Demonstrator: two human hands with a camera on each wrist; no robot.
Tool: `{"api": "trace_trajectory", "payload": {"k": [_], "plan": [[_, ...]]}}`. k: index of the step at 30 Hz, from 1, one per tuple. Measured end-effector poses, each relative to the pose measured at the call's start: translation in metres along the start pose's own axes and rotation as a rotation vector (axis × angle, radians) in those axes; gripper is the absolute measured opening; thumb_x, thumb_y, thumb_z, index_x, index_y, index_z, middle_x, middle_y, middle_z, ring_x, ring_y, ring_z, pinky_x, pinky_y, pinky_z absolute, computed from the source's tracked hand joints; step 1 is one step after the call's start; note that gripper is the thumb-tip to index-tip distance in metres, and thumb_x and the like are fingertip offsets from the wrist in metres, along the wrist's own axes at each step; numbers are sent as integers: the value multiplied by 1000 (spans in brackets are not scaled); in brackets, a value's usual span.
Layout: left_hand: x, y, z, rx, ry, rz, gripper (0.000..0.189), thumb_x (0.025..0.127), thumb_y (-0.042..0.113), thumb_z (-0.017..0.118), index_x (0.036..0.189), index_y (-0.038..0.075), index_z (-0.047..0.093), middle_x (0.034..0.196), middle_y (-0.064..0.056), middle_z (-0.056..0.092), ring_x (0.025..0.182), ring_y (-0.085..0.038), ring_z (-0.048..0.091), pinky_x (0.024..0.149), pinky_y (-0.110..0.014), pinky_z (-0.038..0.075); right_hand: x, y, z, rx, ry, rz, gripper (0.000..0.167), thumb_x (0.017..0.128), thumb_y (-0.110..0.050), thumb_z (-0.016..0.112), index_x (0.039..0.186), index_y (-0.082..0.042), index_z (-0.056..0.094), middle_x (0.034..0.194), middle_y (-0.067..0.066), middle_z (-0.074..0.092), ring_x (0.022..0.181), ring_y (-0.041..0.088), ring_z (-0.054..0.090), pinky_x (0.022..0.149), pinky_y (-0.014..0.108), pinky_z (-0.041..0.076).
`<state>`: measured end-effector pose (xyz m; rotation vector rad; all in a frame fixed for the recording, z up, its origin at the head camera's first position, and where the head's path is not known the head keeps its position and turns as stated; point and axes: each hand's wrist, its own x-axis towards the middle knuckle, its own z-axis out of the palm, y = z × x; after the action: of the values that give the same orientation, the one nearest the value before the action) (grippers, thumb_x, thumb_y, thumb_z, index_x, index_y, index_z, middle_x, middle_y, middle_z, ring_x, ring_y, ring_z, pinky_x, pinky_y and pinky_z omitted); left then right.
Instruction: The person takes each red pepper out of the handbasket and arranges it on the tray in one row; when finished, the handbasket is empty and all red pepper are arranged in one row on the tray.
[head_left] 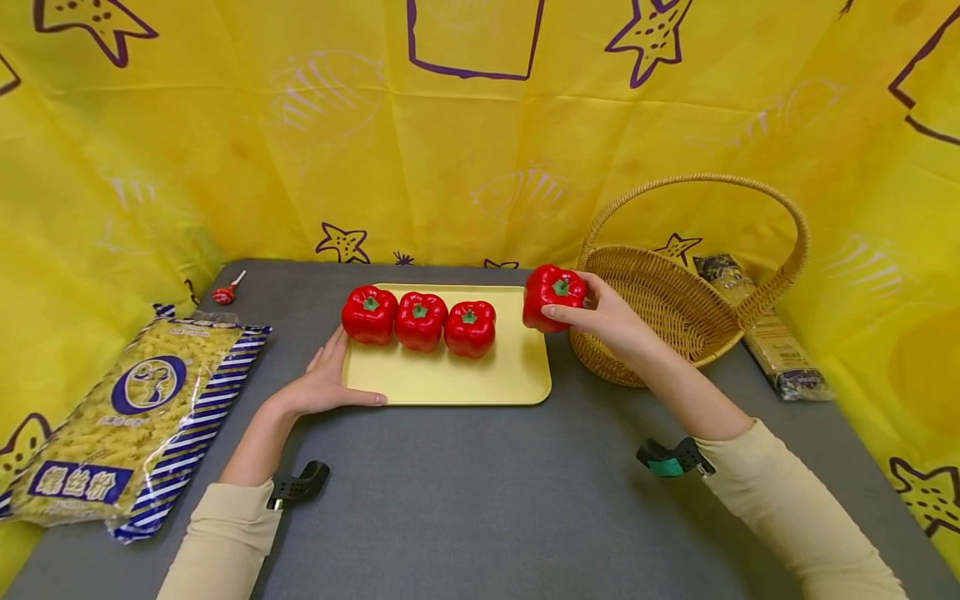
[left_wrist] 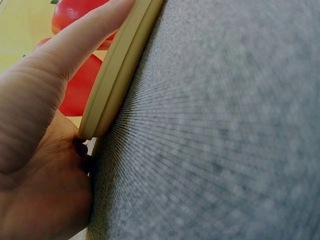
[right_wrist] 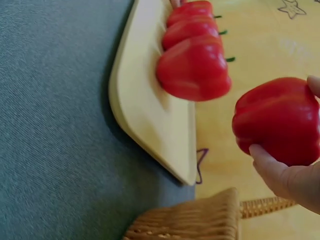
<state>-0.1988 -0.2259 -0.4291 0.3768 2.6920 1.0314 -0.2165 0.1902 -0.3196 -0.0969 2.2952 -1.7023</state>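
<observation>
My right hand (head_left: 603, 317) holds a red bell pepper (head_left: 553, 297) between thumb and fingers, raised over the right end of a pale yellow tray (head_left: 517, 371). Three more red bell peppers stand in a row on the tray: a left one (head_left: 369, 315), a middle one (head_left: 420, 322) and a right one (head_left: 470, 329). At the tray's front left corner rests my left hand (head_left: 326, 383), fingers straight along the left side and thumb against the front rim. In the right wrist view the held pepper (right_wrist: 280, 120) is apart from the tray and the row.
A wicker basket (head_left: 630, 367) with a tall handle stands right of the tray, close to my right forearm. Behind it lies a long pasta packet (head_left: 780, 346). On the left are a large pasta bag (head_left: 135, 408) and a red lollipop (head_left: 223, 295). Yellow cloth (head_left: 450, 183) hangs behind.
</observation>
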Motion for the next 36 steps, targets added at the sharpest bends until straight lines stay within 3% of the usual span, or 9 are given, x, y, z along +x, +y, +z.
{"api": "trace_trajectory", "payload": {"k": [21, 36], "plan": [[-1, -1, 0, 5, -2, -10, 133, 71, 48, 83, 154, 4, -12, 160, -21, -10, 146, -40, -6, 112, -63, -2, 13, 27, 33, -73, -33, 36, 87, 85, -27, 76, 150, -5, 23, 139, 18, 44, 126, 30, 46, 108, 44, 36], [0, -3, 1, 18, 1, -15, 134, 71, 50, 83, 154, 5, -12, 160, -21, -10, 146, -40, -6, 111, -64, -2, 22, 39, 39, -82, -36, 36, 86, 84, -25, 77, 148, -1, 25, 137, 20, 46, 124, 31, 48, 107, 42, 37]]}}
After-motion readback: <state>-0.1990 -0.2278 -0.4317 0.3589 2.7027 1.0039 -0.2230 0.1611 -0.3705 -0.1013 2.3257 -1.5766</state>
